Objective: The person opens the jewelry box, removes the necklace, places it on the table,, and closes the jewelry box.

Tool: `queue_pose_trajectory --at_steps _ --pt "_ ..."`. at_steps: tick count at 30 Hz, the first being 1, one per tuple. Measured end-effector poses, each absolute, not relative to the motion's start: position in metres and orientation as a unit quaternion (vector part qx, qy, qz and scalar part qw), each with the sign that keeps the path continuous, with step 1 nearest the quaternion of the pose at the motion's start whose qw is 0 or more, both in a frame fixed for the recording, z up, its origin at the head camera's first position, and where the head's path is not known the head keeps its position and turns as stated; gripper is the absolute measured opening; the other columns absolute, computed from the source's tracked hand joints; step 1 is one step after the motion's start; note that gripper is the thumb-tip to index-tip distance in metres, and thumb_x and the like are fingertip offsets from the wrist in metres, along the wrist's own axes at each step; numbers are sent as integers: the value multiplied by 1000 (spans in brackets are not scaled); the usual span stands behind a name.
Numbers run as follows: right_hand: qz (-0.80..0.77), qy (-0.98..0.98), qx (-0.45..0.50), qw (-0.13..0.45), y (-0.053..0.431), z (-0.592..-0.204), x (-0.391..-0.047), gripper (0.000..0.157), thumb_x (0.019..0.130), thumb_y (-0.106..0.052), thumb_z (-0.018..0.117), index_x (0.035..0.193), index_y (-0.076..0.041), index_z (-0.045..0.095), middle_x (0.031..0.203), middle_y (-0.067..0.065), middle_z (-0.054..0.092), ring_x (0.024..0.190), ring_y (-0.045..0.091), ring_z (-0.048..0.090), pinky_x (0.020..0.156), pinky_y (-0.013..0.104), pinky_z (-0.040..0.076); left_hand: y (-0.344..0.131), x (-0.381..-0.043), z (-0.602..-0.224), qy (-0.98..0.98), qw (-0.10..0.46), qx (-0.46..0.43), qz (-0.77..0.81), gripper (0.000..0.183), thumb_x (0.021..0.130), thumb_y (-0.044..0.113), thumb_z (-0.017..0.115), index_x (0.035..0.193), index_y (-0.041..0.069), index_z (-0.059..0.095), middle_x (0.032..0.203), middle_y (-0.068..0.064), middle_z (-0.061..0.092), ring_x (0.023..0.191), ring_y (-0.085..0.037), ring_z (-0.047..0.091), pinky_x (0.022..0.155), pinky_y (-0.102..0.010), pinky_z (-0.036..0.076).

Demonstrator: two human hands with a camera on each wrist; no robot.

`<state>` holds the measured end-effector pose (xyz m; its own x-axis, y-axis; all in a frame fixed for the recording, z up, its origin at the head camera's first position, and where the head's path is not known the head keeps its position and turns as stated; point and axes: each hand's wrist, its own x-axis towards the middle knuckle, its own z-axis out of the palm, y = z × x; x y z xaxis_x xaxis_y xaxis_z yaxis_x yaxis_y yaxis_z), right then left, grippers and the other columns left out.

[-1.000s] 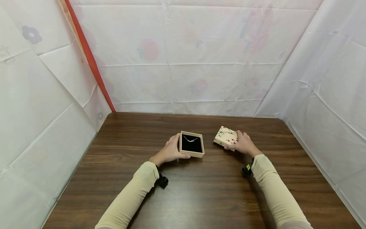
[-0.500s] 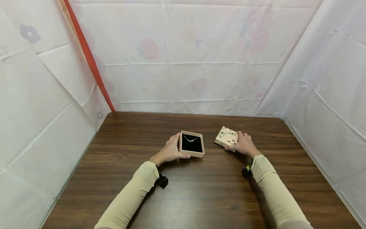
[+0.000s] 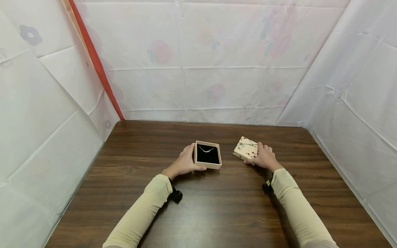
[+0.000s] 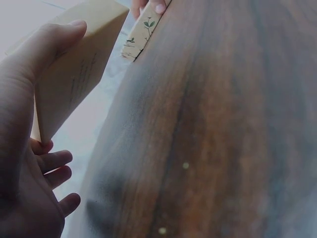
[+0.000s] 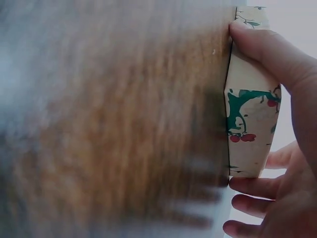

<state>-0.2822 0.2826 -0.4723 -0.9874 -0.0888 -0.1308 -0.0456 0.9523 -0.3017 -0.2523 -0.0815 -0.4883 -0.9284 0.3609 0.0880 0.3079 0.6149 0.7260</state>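
Observation:
In the head view my left hand [image 3: 185,163] grips the left side of a cream box base [image 3: 214,166], thumb along its front. The base is tilted, its inside facing me, and a thin silver necklace [image 3: 206,150] lies on the black insert [image 3: 208,158]. The left wrist view shows the plain underside of the box base [image 4: 81,74], lifted off the table. To the right, my right hand [image 3: 264,157] holds the patterned box lid [image 3: 246,148] between thumb and fingers. Branches and red blossoms cover the lid, which sits on the tabletop in the right wrist view.
The dark wood table [image 3: 204,213] reaches back to a white printed curtain [image 3: 192,86]. More white sheeting hangs at both sides, and a red strip [image 3: 96,62] runs down at the left corner. Each wrist wears a small black camera.
The lid has shifted very slightly to the right with my right hand, early on. My left hand and the box base hold almost the same place.

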Motion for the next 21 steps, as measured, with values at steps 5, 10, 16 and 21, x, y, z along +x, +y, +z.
queue_pose_trajectory --at_steps 5,10,16,21 --pt "-152 984 -33 82 281 -471 -281 122 73 -66 71 152 6 13 146 38 28 134 56 26 105 68 27 -81 -251 -488 899 38 182 396 108 66 49 86 149 13 28 140 -11 46 137 -29 34 111 -54 27" --pt "-164 982 -34 86 280 -469 -278 125 74 -69 69 153 7 9 150 39 22 136 57 23 104 71 26 -81 -250 -487 898 37 185 398 105 66 48 86 148 13 30 138 -10 48 136 -29 35 111 -54 28" --pt "-172 981 -37 80 279 -466 -277 120 78 -69 65 153 6 10 151 38 20 137 57 21 104 72 24 -82 -250 -486 896 39 183 402 106 65 48 86 148 13 29 139 -10 47 137 -29 34 111 -55 28" --pt "-176 980 -36 88 277 -462 -276 115 81 -67 64 154 5 11 151 39 17 138 58 19 105 72 22 -83 -249 -484 897 43 181 401 106 66 48 86 149 13 29 140 -11 46 138 -29 34 112 -55 28"
